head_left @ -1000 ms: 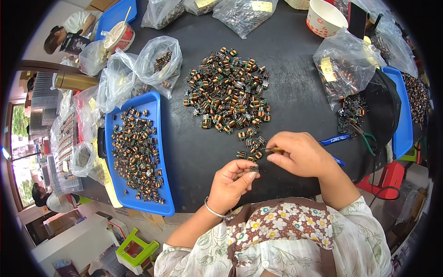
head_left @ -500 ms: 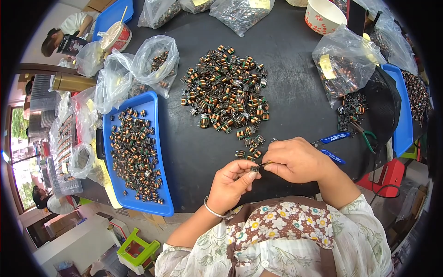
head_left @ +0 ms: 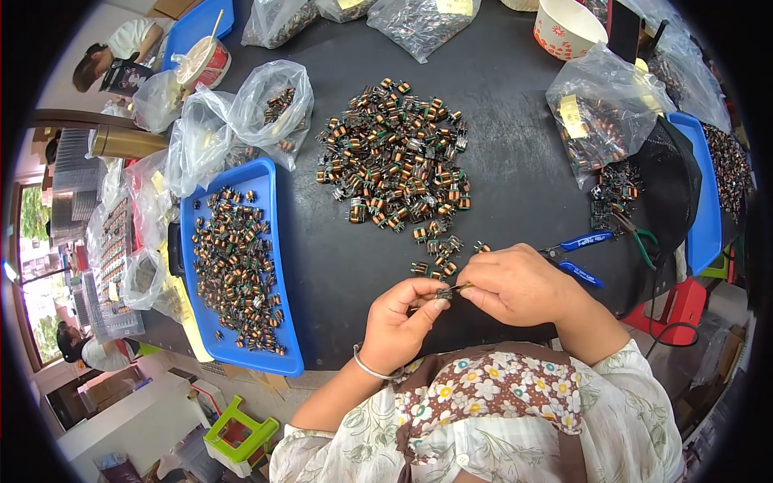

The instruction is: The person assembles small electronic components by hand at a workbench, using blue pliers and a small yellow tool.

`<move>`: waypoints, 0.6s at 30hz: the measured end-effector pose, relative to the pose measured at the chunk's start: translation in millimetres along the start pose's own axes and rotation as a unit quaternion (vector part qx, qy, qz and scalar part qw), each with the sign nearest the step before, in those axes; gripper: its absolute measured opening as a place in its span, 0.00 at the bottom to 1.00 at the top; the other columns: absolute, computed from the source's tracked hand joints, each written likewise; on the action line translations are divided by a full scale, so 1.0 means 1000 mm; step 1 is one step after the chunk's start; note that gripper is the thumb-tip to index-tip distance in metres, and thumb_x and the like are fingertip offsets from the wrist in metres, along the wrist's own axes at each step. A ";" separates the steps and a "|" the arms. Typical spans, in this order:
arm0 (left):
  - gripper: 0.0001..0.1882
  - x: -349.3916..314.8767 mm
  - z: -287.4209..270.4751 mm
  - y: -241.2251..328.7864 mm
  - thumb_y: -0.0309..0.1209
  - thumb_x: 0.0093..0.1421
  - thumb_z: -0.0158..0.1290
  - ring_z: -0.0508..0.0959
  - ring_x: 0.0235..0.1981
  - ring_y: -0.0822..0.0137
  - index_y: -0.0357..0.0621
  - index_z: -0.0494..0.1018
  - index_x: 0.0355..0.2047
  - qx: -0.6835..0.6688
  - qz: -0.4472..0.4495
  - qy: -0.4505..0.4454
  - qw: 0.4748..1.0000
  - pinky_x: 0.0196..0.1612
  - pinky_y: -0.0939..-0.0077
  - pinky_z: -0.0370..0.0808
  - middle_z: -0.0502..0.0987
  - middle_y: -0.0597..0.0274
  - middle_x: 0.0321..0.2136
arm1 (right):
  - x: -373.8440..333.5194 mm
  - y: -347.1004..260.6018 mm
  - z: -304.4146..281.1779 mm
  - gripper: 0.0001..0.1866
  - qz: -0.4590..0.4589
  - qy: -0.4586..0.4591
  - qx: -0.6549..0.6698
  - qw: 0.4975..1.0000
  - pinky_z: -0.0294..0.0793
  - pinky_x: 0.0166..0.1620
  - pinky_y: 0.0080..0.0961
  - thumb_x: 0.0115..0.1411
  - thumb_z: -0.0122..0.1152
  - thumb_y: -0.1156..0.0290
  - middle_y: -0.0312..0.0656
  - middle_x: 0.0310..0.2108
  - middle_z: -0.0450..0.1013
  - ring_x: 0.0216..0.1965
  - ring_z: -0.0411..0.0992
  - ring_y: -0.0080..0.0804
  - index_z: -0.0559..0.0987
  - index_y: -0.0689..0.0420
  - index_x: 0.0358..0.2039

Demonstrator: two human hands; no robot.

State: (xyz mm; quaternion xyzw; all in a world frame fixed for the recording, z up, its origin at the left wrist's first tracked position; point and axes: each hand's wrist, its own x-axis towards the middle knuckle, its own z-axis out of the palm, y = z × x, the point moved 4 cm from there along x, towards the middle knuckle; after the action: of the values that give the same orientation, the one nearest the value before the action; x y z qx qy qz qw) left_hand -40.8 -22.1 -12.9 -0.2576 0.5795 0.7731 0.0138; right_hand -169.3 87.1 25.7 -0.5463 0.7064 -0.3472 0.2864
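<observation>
Near the front edge of the black table, my left hand pinches a small wire-wound coil component between thumb and fingertips. My right hand is closed round a thin dark pointed tool, mostly hidden by the fingers, whose tip meets the component. Just beyond my hands lie several loose coils, trailing from a large pile of copper-wound coils. To the left, a blue tray holds many more such coils. Right of my right hand lie blue-handled cutters.
Green-handled pliers lie beside a black mesh item at the right. Clear bags of coils stand around the table's edges. A paper bowl sits at the far right, a second blue tray at the right edge.
My right hand has shifted very slightly, uncovering a loose coil just beyond it. Both hands keep their grip at the same spot.
</observation>
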 end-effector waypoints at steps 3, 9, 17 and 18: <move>0.09 -0.001 0.001 0.003 0.21 0.56 0.50 0.69 0.24 0.82 0.36 0.70 0.38 0.057 0.039 -0.002 0.998 0.24 0.91 0.66 0.75 0.64 0.28 | -0.001 -0.001 0.001 0.05 -0.019 -0.002 -0.005 1.000 0.69 0.28 0.37 0.51 0.54 0.69 0.41 0.23 0.70 0.26 0.70 0.42 0.73 0.56 0.26; 0.08 -0.001 0.004 0.016 0.18 0.54 0.50 0.73 0.27 0.78 0.35 0.71 0.36 0.185 0.131 0.004 0.974 0.29 0.87 0.70 0.74 0.62 0.30 | -0.002 -0.003 0.002 0.05 -0.023 -0.016 -0.033 0.999 0.68 0.27 0.37 0.51 0.55 0.69 0.40 0.21 0.68 0.24 0.70 0.41 0.72 0.56 0.23; 0.08 -0.001 0.002 0.018 0.18 0.53 0.51 0.73 0.26 0.76 0.33 0.71 0.35 0.241 0.188 0.031 0.952 0.30 0.86 0.71 0.74 0.60 0.29 | -0.004 -0.008 0.006 0.04 0.015 0.023 -0.103 0.994 0.69 0.25 0.32 0.49 0.57 0.70 0.38 0.22 0.70 0.24 0.71 0.38 0.75 0.54 0.27; 0.08 -0.002 0.003 0.019 0.18 0.53 0.51 0.73 0.26 0.76 0.33 0.71 0.35 0.241 0.188 0.031 0.951 0.30 0.86 0.71 0.74 0.60 0.29 | -0.003 -0.007 0.007 0.04 0.015 0.023 -0.102 0.994 0.69 0.25 0.32 0.49 0.57 0.70 0.38 0.22 0.70 0.24 0.71 0.38 0.75 0.54 0.27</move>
State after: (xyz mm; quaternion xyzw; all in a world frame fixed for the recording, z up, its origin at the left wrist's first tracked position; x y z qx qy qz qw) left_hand -46.6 -25.2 5.3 -0.1567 0.7870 0.5902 -0.0880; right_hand -159.5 88.3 27.2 -0.5537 0.7530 -0.2813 0.2176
